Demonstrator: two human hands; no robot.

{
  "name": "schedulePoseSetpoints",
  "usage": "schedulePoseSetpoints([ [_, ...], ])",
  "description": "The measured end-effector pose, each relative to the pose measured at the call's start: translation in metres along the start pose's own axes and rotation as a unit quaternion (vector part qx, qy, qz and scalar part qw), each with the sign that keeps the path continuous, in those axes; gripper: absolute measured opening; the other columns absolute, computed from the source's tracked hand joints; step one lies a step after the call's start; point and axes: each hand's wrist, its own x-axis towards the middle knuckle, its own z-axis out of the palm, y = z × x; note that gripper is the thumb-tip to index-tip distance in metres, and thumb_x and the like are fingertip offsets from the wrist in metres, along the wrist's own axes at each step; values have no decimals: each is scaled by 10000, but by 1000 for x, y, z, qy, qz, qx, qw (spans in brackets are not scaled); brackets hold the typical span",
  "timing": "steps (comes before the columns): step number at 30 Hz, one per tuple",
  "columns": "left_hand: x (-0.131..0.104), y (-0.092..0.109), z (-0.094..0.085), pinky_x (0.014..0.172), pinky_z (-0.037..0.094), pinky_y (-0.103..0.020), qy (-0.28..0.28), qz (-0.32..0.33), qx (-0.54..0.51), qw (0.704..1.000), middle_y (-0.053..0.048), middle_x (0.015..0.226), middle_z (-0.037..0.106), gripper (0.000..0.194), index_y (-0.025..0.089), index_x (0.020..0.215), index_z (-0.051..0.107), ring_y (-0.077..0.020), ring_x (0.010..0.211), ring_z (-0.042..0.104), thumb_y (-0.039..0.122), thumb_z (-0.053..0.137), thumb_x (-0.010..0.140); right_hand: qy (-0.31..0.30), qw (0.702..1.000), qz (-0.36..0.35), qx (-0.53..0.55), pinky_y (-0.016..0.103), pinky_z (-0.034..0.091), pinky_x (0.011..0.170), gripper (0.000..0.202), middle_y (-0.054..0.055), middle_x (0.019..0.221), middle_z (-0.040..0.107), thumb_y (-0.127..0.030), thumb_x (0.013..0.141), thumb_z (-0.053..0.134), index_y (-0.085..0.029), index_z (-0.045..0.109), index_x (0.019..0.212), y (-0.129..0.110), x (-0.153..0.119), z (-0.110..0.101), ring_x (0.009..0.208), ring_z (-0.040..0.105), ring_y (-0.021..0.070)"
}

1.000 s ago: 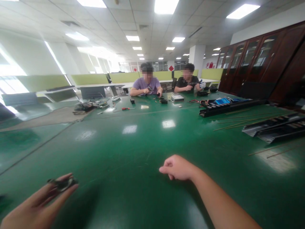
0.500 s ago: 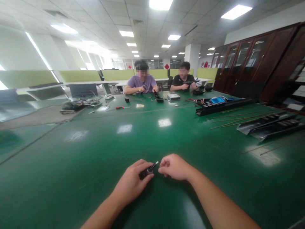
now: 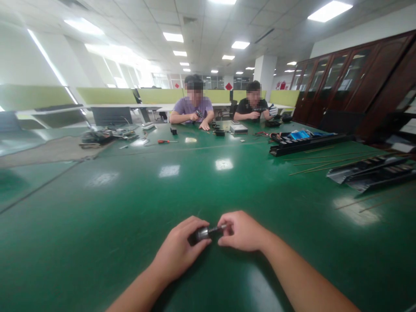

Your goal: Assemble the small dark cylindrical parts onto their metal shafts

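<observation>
My left hand is wrapped round a dark cylindrical part with a thin shaft, just above the green tabletop. A shiny metal collar shows between thumb and fingers, and the shaft sticks out to the right. My right hand has its curled fingers around the light tip of that shaft, its thumb lower down. The rear end of the part is hidden in my left palm.
Across the table sit two people, one in a purple shirt, one in black. A red-handled screwdriver lies far off. Metal channels, thin rods and a black rail lie on the right, a cluttered pile on the left.
My right fingers have closed in on the shaft's tip, which was free before. The part has turned, its shaft now lying flatter. The person in purple has laid a hand on the table.
</observation>
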Motion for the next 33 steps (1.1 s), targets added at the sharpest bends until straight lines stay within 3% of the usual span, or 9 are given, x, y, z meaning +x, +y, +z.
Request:
schedulePoseSetpoints([
  [4,1,3,1,843,487,-289,-6,14,-26,1000,-29,1008,668,191,241,1060,654,-180,933,622,195,613,879,31,998,-30,-36,210,373,542,323,-28,735,666,-223,697,752,-225,670,1010,-3,-2,4,606,569,117],
  [14,-5,-5,10,860,488,-294,37,-1,-17,999,5,1048,674,324,284,1128,606,-183,954,634,196,687,827,53,995,-73,-42,218,408,585,300,-16,801,691,-189,710,720,-235,664,1002,-6,-4,6,648,594,132],
  [23,-3,3,8,813,489,-264,38,40,-32,998,-2,970,667,173,243,1010,631,-161,899,628,181,648,849,30,996,-78,-29,222,406,576,190,3,787,707,-333,785,703,-206,728,924,-7,-6,5,669,611,146],
  [27,-3,4,8,806,496,-261,43,47,-32,997,-9,964,679,158,234,1003,642,-161,890,641,208,668,849,45,994,-87,-43,220,373,546,143,-9,711,687,-284,834,635,-196,743,863,-9,-4,6,617,570,127],
  [33,-2,1,9,793,506,-257,56,43,-27,997,-8,947,703,165,239,1008,668,-158,864,660,228,685,845,66,990,-113,-55,221,409,606,134,0,782,710,-242,832,628,-204,735,903,-8,-4,9,687,610,139],
])
